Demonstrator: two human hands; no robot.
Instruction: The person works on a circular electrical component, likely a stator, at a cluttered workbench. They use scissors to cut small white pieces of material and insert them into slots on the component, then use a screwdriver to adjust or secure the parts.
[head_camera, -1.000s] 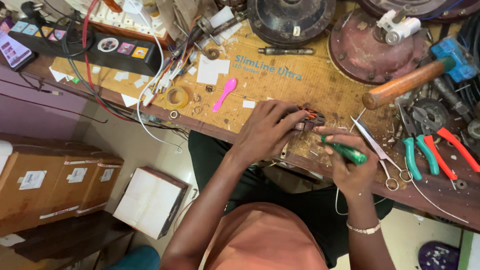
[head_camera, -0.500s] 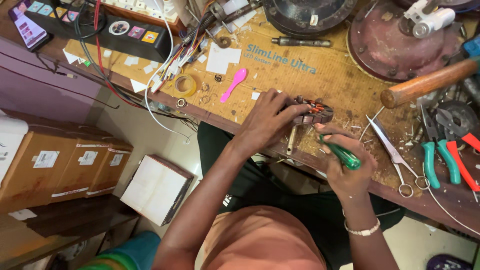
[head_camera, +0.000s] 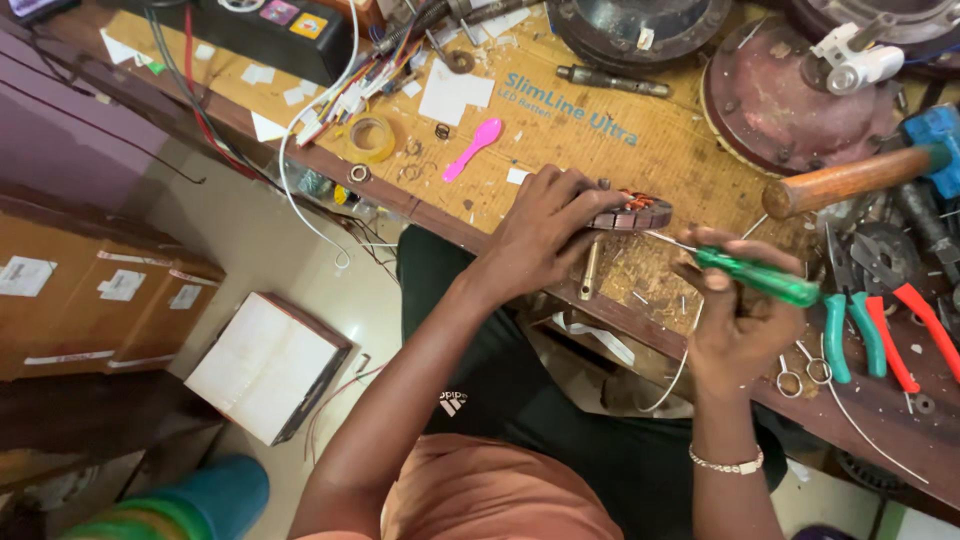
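Left hand: clamped on the motor stator, at the counter's near edge.
Right hand: fist around a green-handled screwdriver, tip at the stator.
Pliers: right of the stator.

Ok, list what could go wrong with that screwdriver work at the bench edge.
1. The green-handled screwdriver in the right hand points its tip at the wound motor core; a slip could jab the left hand steadying it.
2. The tip could nick the copper windings.
3. The core sits near the workbench edge, so a push could knock it off.
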